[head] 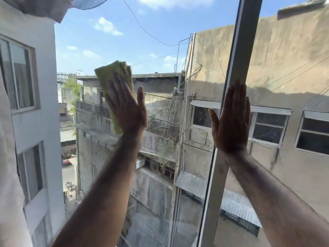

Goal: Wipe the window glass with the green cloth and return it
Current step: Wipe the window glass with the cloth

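Plainly, the wiping was the step in hand: the left hand (124, 106) lay flat and spread, fingers together and thumb out, pinning the green cloth (114, 86) against the window glass (160, 56) at centre-left of the frame. The cloth sat folded under the palm, its upper corner and lower edge showing past the fingers. The right hand (231, 120) was likewise flat and wide, holding nothing, pressed where the pale window frame (231, 72) ran up the right of centre; whether it touched the frame alone or the pane too could not be told.

To do this well, I judged the palm should keep even pressure over the whole fold, sweep in overlapping passes towards the frame, and work into the edge by the mullion, where dirt tends to gather. The bracing hand was best kept on the frame rather than the pane, lest it leave prints.

Faint smears showed on the glass at lower centre. Beyond it stood weathered concrete buildings (284, 59), a balcony railing (162, 128), overhead cables and blue sky. A bit of curtain (41, 8) hung at the upper left. No sill or resting place for the cloth was in view.
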`<state>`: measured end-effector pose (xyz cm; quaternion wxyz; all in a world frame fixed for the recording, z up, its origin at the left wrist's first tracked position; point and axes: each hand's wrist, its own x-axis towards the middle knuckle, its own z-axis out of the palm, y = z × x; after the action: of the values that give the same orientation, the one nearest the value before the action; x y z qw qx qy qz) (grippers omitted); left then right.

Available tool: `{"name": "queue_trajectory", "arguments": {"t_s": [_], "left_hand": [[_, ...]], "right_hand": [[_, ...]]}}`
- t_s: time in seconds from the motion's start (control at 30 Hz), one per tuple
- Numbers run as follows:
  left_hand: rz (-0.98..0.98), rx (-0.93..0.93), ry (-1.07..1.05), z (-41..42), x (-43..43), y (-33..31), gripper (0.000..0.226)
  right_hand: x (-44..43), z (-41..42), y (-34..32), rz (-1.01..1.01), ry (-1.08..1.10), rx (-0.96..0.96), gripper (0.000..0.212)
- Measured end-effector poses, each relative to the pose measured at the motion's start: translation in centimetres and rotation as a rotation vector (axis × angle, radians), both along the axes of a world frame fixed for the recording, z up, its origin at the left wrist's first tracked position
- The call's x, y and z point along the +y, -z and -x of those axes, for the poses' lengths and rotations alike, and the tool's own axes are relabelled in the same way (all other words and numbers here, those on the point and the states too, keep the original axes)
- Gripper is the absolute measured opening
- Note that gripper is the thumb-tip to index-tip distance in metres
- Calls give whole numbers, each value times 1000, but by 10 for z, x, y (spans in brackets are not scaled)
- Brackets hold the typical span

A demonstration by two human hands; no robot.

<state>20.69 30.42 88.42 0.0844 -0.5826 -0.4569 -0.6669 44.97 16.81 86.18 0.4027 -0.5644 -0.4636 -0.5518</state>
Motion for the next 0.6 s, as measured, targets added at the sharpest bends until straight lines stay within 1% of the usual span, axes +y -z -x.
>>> {"name": "queue_trajectory", "arguments": {"t_s": [0.07,0.1,0.17,0.2,0.23,0.27,0.33,0.4,0.47,0.5,0.53,0.57,0.6], "left_hand": [[-174,275,5,-36,-11,-4,86],[-277,449,13,-56,-19,9,86],[-435,781,80,-81,-35,59,89],[-464,917,118,-80,-38,87,90],[-476,1006,137,-70,-35,112,90],[-477,1031,137,-54,-28,133,88],[-432,937,78,-14,-12,152,86],[-288,717,-19,18,4,141,85],[-95,396,-38,29,13,100,87],[-39,244,-25,26,13,73,87],[-18,137,-10,19,11,45,87],[-26,96,-9,8,7,20,86],[-53,118,-19,-8,0,2,84]], "right_hand": [[0,0,-1,6,0,7,75],[-1,1,-1,11,5,11,75],[-3,2,0,21,22,10,75],[-3,3,0,22,35,11,74],[-4,3,0,23,47,15,74],[-4,3,0,27,54,21,74],[-3,3,0,34,45,29,74],[-2,3,0,30,25,31,75],[-3,2,-1,22,20,23,74],[-3,2,-1,20,25,21,74],[-3,2,-2,19,30,20,74],[-3,2,-2,19,33,19,73],[-3,2,-1,22,34,19,73]]}}
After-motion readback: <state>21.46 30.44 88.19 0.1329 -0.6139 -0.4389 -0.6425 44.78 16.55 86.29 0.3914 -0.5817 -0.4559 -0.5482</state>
